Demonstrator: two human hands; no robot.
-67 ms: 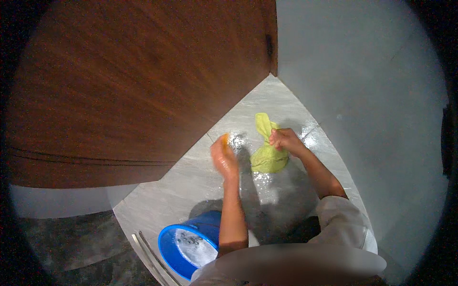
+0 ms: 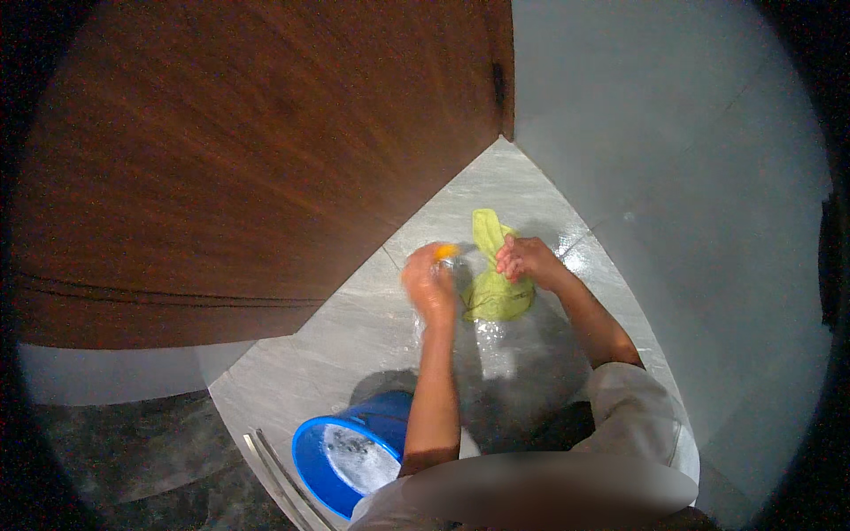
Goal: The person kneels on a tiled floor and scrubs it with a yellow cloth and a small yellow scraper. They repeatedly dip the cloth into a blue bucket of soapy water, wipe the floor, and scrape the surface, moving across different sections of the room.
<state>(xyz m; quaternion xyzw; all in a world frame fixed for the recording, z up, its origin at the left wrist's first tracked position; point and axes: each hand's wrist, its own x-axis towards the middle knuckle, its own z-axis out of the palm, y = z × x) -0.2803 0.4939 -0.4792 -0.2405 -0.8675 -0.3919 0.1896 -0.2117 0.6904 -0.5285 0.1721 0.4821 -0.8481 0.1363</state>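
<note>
A yellow-green cloth (image 2: 498, 296) hangs bunched in my right hand (image 2: 531, 263), whose fingers are closed around its middle. One narrow end rises past the fingers, and the wider part spreads below them. To the left of the cloth, my left hand (image 2: 429, 281) is closed on a small orange-yellow object (image 2: 445, 252). Only part of that object shows and motion smears it, so its kind is unclear. A gap of wet floor lies between the left hand and the cloth.
Near my left forearm stands a blue bucket (image 2: 305, 473) with foamy water in it. Wet grey tiles (image 2: 354, 341) make up the floor. A brown wooden door (image 2: 248, 150) borders the left side, a grey wall (image 2: 673, 168) the right. A metal strip (image 2: 279, 478) runs beside the bucket.
My left hand has swung a little to the right, and the orange-yellow object now points toward the cloth. The right hand and cloth have barely moved.
</note>
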